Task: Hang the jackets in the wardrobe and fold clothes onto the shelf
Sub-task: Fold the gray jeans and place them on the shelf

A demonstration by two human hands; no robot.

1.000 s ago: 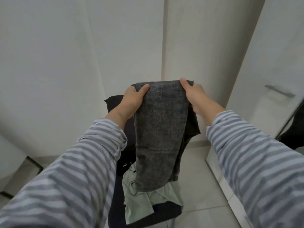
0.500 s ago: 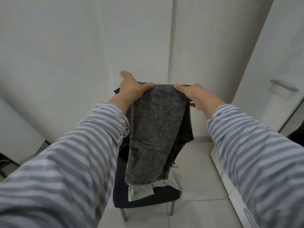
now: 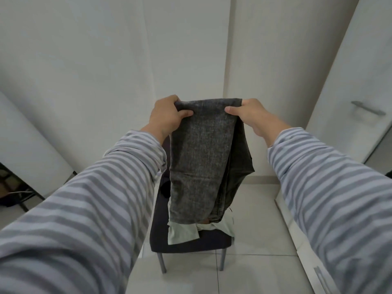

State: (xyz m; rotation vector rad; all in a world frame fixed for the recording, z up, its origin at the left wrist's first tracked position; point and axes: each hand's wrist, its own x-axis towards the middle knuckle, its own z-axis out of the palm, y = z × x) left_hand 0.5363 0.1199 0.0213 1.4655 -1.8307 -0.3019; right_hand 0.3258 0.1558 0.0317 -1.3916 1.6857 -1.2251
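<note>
A pair of dark grey jeans (image 3: pixel 201 162), folded lengthwise, hangs in the air in front of me. My left hand (image 3: pixel 167 116) grips its top left corner, thumb on the near face. My right hand (image 3: pixel 248 112) pinches the top right corner the same way. The hanging end of the jeans reaches down to a pale green garment (image 3: pixel 184 231) that lies crumpled on the seat of a dark chair (image 3: pixel 191 244).
White walls stand behind the chair, with a corner edge (image 3: pixel 228 60) just right of centre. A white wardrobe door (image 3: pixel 347 98) with a metal handle (image 3: pixel 368 108) stands open at the right. Dark furniture legs (image 3: pixel 23 194) show at the far left. The floor is light tile.
Both hands have shifted their grip on the top fold, fingers now curled over its far side. The view has pulled back and shows the chair's legs.
</note>
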